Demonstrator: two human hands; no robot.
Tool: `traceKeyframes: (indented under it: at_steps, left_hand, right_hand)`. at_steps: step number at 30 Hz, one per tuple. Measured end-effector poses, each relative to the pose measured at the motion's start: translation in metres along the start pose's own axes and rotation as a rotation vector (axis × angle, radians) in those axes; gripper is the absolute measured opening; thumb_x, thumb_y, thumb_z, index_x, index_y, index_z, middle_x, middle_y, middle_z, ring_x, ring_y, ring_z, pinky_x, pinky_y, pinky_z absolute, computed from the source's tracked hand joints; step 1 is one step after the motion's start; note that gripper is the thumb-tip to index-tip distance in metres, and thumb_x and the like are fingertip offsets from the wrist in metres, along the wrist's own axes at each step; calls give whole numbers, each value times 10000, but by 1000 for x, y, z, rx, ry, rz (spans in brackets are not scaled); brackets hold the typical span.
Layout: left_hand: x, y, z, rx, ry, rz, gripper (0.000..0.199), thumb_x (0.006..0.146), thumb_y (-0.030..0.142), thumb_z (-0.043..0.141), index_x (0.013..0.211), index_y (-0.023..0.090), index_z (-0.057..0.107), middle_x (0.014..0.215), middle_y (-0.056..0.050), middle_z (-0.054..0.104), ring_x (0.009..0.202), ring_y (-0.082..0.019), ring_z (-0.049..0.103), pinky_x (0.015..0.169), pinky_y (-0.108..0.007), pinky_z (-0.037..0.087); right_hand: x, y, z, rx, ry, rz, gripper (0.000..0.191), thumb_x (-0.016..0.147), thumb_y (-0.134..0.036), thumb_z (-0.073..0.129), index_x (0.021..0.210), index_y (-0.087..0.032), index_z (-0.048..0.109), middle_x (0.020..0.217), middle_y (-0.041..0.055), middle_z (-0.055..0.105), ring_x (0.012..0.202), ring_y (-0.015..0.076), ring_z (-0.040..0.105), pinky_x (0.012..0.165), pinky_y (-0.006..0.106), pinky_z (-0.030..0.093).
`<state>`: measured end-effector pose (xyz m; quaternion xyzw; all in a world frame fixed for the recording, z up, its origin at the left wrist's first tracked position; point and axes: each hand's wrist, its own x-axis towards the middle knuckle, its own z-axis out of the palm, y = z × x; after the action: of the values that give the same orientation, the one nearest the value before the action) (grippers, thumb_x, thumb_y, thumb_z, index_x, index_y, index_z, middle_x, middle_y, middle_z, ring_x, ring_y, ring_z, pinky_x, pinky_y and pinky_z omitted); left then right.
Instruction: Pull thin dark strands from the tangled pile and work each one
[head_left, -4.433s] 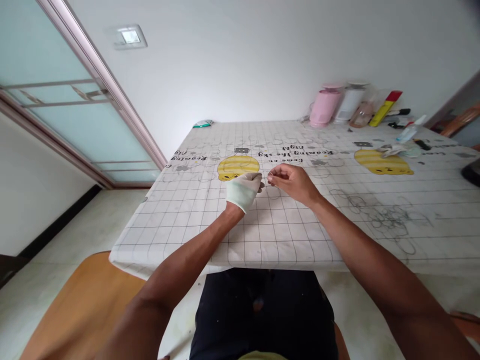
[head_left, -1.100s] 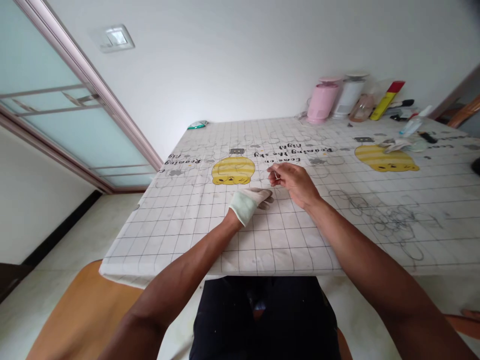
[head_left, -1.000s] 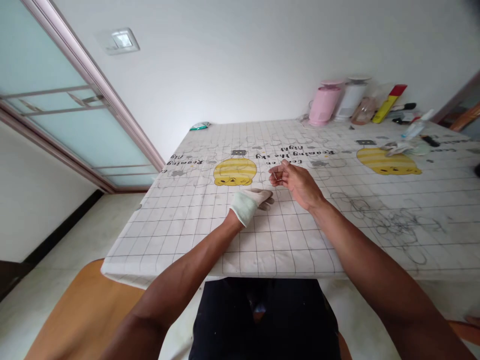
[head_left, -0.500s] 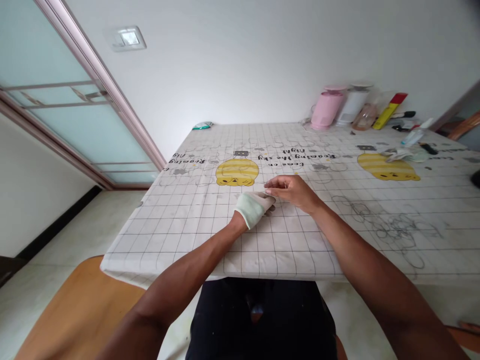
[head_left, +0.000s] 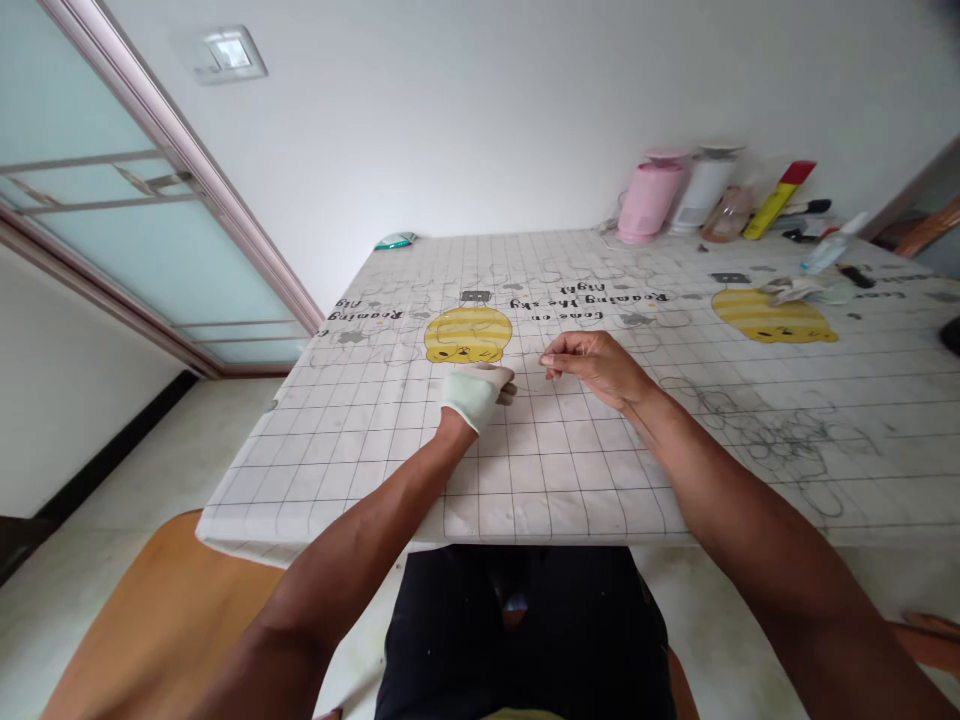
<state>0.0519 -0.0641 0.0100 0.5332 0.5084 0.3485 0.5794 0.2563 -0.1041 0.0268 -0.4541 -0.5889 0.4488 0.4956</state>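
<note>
My left hand wears a pale green and grey glove. It hovers low over the checked tablecloth, just below a printed yellow bear balloon. Its fingers are closed together, and what they hold, if anything, is too small to see. To its right is my right hand, bare, with thumb and forefinger pinched and pointing left. I cannot make out anything in that pinch. A gap separates the two hands. Right of my right forearm lies a loose tangle of thin dark thread on the cloth.
Along the back wall stand a pink cylinder, a white cylinder, a bottle and a yellow-red box. A crumpled pale glove lies on the right. A green packet sits at the back left corner. A wooden chair stands front left.
My hands have drawn apart: the left moved leftward, the right slightly to the right and up. The whole view has shifted a little.
</note>
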Motion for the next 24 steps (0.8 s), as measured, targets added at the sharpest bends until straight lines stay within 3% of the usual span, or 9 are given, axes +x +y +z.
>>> traceKeyframes:
  at_steps: [8, 11, 14, 18, 20, 24]
  left_hand:
    - [-7, 12, -3, -123, 37, 30, 154, 816, 152, 671, 668, 158, 628, 646, -39, 665, 576, -120, 629, 564, -232, 529]
    - [-15, 13, -5, -69, -25, 55, 101, 819, 215, 712, 744, 149, 694, 745, -71, 731, 646, -151, 680, 631, -262, 576]
    - [-21, 18, -9, -7, -88, 107, 171, 862, 321, 713, 879, 156, 755, 888, -85, 777, 752, -180, 727, 722, -281, 601]
    - [-26, 29, -12, 123, -49, 194, 275, 899, 368, 680, 1097, 207, 784, 1103, -55, 794, 877, -178, 750, 815, -251, 569]
    - [-26, 31, -11, 232, -31, 223, 273, 894, 395, 690, 1078, 225, 800, 1046, -34, 797, 874, -178, 732, 798, -243, 539]
    - [-26, 28, -4, 524, 46, 236, 336, 900, 484, 668, 679, 238, 725, 661, -12, 667, 745, -197, 635, 648, -283, 438]
  right_hand:
    - [0, 0, -5, 150, -103, 164, 267, 711, -391, 935, 798, -184, 791, 726, 5, 674, 667, 138, 599, 748, 348, 548]
    - [0, -3, -9, 138, -118, 210, 254, 706, -384, 933, 794, -187, 800, 719, 8, 674, 661, 136, 589, 732, 338, 550]
    - [-1, -6, -10, 90, -143, 222, 226, 722, -382, 917, 786, -197, 806, 710, 5, 670, 664, 135, 592, 704, 314, 533]
    - [-2, -6, -2, 22, -225, 228, 174, 751, -367, 878, 783, -208, 814, 750, 16, 703, 676, 138, 610, 667, 295, 518]
    - [-3, -3, 5, 14, -241, 213, 152, 748, -353, 861, 785, -211, 821, 804, 32, 736, 689, 143, 617, 660, 298, 525]
    - [-3, 4, 18, -26, -192, 193, 118, 739, -335, 854, 766, -224, 825, 822, 39, 755, 728, 164, 630, 636, 292, 518]
